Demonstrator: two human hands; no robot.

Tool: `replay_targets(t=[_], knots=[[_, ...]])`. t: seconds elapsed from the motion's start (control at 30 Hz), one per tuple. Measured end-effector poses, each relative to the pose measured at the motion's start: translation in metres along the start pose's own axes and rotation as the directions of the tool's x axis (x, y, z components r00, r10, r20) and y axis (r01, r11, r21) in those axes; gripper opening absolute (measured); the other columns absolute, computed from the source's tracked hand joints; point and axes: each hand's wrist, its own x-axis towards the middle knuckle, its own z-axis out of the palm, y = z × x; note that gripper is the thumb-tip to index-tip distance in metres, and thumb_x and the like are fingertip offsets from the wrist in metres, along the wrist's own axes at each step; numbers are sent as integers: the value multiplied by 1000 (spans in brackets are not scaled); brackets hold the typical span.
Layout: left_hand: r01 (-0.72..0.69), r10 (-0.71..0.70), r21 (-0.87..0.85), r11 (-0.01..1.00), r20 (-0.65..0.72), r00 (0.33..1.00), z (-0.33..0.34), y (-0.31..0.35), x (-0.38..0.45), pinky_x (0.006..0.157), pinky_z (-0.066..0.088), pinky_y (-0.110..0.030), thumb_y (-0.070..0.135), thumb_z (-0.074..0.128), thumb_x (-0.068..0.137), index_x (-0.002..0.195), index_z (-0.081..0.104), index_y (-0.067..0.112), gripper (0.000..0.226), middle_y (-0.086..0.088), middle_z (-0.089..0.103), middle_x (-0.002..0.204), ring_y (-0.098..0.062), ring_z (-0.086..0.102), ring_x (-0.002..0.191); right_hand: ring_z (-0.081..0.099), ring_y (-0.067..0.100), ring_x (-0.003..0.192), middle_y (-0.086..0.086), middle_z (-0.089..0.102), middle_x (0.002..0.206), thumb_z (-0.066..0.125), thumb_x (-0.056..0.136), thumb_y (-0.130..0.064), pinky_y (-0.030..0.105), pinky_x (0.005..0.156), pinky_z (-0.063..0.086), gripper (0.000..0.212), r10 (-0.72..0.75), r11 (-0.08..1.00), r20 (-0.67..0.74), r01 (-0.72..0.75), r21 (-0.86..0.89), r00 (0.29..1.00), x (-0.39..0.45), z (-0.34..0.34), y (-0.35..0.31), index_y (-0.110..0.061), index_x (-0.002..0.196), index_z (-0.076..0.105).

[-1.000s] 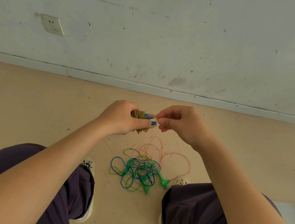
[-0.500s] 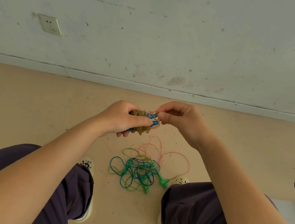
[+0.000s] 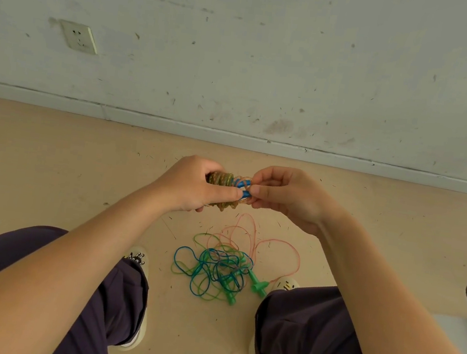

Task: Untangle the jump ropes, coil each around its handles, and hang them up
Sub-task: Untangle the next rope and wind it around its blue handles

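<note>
From my remote seat I see a scuffed pale grey wall (image 3: 269,63) filling the twelve o'clock half, with a white wall socket (image 3: 79,37) at ten o'clock, and a tan scratched floor (image 3: 51,169) below it. Dark purple trouser legs (image 3: 310,333) and white patterned shoes (image 3: 139,259) frame six o'clock. Between the shoes on the floor lies a loose tangle of green, blue and pink jump ropes (image 3: 221,266) with green plastic handles (image 3: 257,285). At centre, the left hand (image 3: 193,186) wraps its fingers round a coiled yellow-green glittery rope on blue handles (image 3: 225,184). At three o'clock of the coil, touching it, the right hand (image 3: 285,198) pinches the rope's thin end against the handle tips.
</note>
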Motion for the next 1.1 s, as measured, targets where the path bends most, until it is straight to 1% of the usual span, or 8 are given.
replay_targets(t=[0.13, 0.2, 0.37, 0.47, 0.57, 0.8, 0.97, 1.1], knots=[[-88, 88, 119, 989, 9, 996, 1, -1, -2, 57, 49, -36, 46, 83, 73, 87, 73, 24, 28, -1, 70, 72, -11, 58, 56, 66, 19, 77, 15, 66, 88, 63, 85, 12, 25, 77, 58, 16, 126, 991, 152, -119, -55, 980, -2, -4, -2, -3, 89, 61], [-101, 100, 155, 983, 15, 995, 1, 0, -3, 62, 51, -38, 47, 83, 72, 89, 73, 26, 29, 2, 70, 76, -16, 63, 67, 66, 18, 75, 14, 66, 88, 62, 85, 13, 25, 76, 58, 17, 135, 988, 163, -121, -93, 977, -2, -3, -1, -4, 88, 60], [-44, 45, 125, 991, -4, 999, 0, -1, 0, 56, 49, -35, 50, 80, 74, 88, 73, 27, 28, 1, 71, 73, -6, 54, 50, 67, 22, 78, 15, 68, 87, 64, 84, 12, 29, 80, 58, 18, 79, 996, 88, -76, -39, 993, -1, 0, 1, -4, 92, 60], [-7, 8, 72, 997, -19, 1000, -1, -2, 0, 51, 48, -33, 49, 79, 74, 87, 72, 27, 26, -2, 73, 71, -9, 55, 46, 67, 23, 87, 18, 68, 96, 64, 89, 1, 29, 85, 58, 13, 78, 997, 71, -78, 5, 994, -2, 0, -1, -1, 101, 62], [-4, 7, 84, 996, -34, 999, -1, -3, 1, 53, 52, -37, 47, 79, 76, 89, 72, 26, 26, -1, 73, 70, -10, 57, 46, 66, 25, 91, 21, 66, 101, 59, 94, -7, 29, 86, 57, 5, 76, 996, 66, -78, 35, 995, -1, 0, -1, -5, 98, 62], [-10, 14, 108, 994, -39, 999, 0, -4, 2, 56, 53, -44, 52, 79, 74, 88, 73, 23, 33, -6, 72, 72, -9, 55, 47, 68, 19, 75, 16, 67, 86, 62, 91, 2, 28, 79, 58, 8, 75, 996, 42, -77, 40, 996, 1, 4, 2, -6, 92, 60], [-19, 26, 161, 987, -42, 999, 1, -5, 1, 55, 50, -38, 53, 78, 73, 86, 72, 25, 32, 2, 69, 69, -9, 54, 50, 68, 20, 75, 17, 68, 87, 61, 92, 2, 27, 73, 59, 8, 84, 996, -28, -84, -8, 996, 2, 10, 6, -5, 95, 58], [-27, 32, 159, 987, -26, 999, 2, -3, 2, 56, 48, -34, 46, 80, 75, 88, 73, 24, 27, 4, 69, 71, -5, 53, 50, 67, 19, 77, 10, 69, 89, 62, 88, 7, 28, 72, 54, 19, 83, 997, -81, -82, 11, 993, 3, 8, 5, -10, 96, 60]])
